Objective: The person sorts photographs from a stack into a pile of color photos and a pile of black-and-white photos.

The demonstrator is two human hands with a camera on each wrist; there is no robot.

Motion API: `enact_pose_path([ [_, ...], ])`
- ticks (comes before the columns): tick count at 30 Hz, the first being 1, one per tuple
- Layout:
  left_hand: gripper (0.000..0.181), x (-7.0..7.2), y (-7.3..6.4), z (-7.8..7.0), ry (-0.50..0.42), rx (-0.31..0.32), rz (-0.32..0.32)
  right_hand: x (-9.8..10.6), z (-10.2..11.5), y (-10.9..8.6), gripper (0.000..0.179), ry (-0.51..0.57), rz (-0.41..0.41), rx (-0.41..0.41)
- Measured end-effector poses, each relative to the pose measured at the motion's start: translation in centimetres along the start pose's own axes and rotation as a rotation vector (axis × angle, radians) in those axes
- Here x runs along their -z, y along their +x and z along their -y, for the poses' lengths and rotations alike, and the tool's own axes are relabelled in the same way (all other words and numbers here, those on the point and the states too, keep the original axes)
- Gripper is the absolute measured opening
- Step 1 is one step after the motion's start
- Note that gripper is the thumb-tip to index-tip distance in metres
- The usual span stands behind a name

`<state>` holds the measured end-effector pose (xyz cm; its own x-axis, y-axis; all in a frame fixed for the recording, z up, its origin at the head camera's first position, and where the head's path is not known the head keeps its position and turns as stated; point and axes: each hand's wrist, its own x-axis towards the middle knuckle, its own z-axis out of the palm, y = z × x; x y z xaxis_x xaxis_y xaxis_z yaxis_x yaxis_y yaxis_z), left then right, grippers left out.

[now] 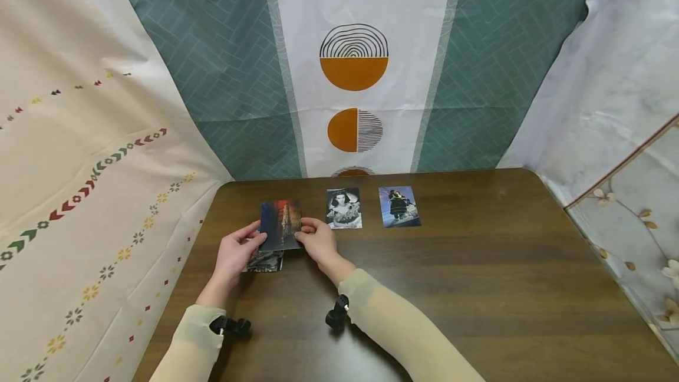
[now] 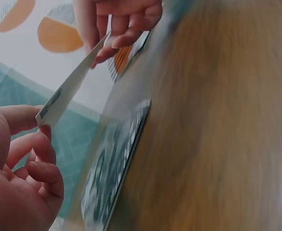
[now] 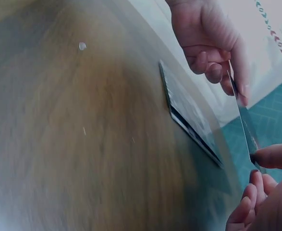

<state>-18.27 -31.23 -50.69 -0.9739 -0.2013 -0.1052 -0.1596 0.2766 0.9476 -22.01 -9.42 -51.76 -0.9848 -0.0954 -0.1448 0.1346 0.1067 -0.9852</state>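
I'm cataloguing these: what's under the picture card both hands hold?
A card stack, black-and-white on top. From above, the held card hides its far part; lower pictures are covered.

Picture card (image 1: 280, 226), one: dark blue with red-orange top, lit tower-like form at centre, pale reverse; held tilted by opposite side edges, raised above the card stack.
Card stack (image 1: 267, 262), one: black-and-white picture uppermost, lying flat.
Black-and-white portrait card (image 1: 344, 208), one: flat, beyond and right of the stack.
Blue-violet card (image 1: 399, 207), one: dark-dressed figure; flat, farther right of the stack.
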Motion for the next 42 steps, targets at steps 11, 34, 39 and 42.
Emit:
enact_pose_path([
  [11,0.051,-5.3,1.0,-1.8,-0.051,-0.072,0.023,5.5,-0.1,1.0,0.042,0.011,0.014,0.024],
  [34,0.044,-17.4,2.3,-4.0,-0.180,-0.115,-0.043,15.8,-1.1,2.3,0.047,-0.098,-0.057,0.023],
  [39,0.043,-19.7,2.7,-4.3,-0.186,-0.106,-0.011,18.1,-1.5,2.7,0.049,-0.107,-0.062,0.023],
  [42,0.044,-21.1,2.8,-4.7,-0.165,-0.104,0.010,19.6,-1.6,2.9,0.049,-0.134,-0.072,0.016],
])
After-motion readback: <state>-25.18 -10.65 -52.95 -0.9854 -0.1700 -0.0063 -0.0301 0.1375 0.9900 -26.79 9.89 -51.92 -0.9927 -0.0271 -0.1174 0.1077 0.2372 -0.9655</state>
